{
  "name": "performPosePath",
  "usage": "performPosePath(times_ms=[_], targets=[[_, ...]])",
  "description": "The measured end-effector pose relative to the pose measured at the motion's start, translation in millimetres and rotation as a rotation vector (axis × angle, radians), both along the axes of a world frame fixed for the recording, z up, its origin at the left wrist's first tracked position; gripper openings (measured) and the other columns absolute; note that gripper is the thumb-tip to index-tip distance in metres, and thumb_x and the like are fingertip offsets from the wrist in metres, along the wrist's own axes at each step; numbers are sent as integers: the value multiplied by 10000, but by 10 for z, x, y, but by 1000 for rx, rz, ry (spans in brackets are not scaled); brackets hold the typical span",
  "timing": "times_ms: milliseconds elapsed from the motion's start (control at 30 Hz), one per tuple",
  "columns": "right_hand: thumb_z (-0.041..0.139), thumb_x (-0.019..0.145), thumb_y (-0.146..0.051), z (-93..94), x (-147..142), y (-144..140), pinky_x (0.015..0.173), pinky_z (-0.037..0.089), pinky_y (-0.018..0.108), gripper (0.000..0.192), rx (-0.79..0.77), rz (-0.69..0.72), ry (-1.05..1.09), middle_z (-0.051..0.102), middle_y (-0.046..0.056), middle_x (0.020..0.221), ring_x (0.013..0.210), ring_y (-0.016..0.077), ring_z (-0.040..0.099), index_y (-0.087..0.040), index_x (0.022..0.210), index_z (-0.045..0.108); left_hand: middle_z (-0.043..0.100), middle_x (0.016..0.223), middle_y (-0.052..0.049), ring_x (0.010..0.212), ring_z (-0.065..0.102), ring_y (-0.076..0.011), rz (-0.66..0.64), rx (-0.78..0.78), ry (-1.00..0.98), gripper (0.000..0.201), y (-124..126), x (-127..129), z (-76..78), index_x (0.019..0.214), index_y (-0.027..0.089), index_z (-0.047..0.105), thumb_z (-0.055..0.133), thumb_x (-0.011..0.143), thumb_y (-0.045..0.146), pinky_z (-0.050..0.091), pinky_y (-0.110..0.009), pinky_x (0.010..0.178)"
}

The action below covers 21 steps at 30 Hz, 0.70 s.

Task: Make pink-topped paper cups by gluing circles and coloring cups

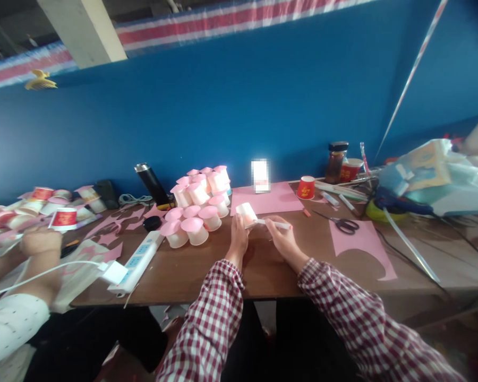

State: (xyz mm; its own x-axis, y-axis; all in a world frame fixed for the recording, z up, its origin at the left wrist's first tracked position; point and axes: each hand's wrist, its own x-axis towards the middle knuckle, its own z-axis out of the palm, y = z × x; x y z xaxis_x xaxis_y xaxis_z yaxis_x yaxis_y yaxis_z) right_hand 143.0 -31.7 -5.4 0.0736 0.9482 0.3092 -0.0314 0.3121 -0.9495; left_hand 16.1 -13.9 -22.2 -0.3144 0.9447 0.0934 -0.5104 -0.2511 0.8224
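Note:
My left hand (pixel 239 236) is closed around a white paper cup (pixel 245 213), tilted above the brown table. In my right hand (pixel 282 239) is a white marker pen (pixel 279 225), its tip pointing left and at or very near the cup's side; whether it touches I cannot tell. A sheet of pink paper (pixel 271 197) lies just behind the cup. To the left of my hands stand several upturned white cups with pink paper tops (pixel 194 229), some piled at the back. A red paper cup (pixel 306 188) stands upside down beyond my right hand.
Black scissors (pixel 346 226) lie on a cut pink sheet (pixel 362 246) at the right. A white power strip (pixel 137 262) and black bottle (pixel 151 183) are on the left. A co-worker's hand (pixel 42 241) is at the far left among cups. Plastic bags (pixel 442 175) crowd the right.

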Motion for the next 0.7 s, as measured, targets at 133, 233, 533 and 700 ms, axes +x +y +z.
performPosePath(times_ms=[133,233,533,700], targets=[[624,736,-497,6,-1,-7,449,418,233,342,0,12,3,633,30,631,531,140,537,-158,751,666,600,1118,-98,990,606,-214,2,0,-27,364,9,-3,-9,1146,224,555,530,850,434,520,-342,818],[624,738,-497,14,-3,-10,454,425,233,345,1,20,4,645,40,655,543,140,544,-155,753,668,607,1092,-96,975,606,-207,-7,-1,-30,372,13,-4,-12,1148,220,557,517,855,446,521,-333,808],[616,757,-454,1,6,-10,443,410,224,298,-6,42,-16,611,25,621,515,125,506,-160,746,666,605,1083,-100,959,609,-214,-12,36,92,417,36,-11,-51,1135,213,538,475,854,513,509,-350,822],[610,751,-454,-2,5,3,449,418,229,303,-9,19,-17,612,28,624,523,131,516,-156,747,666,615,1059,-109,945,616,-229,-18,25,128,420,30,-6,-47,1116,204,549,481,847,520,511,-363,816]])
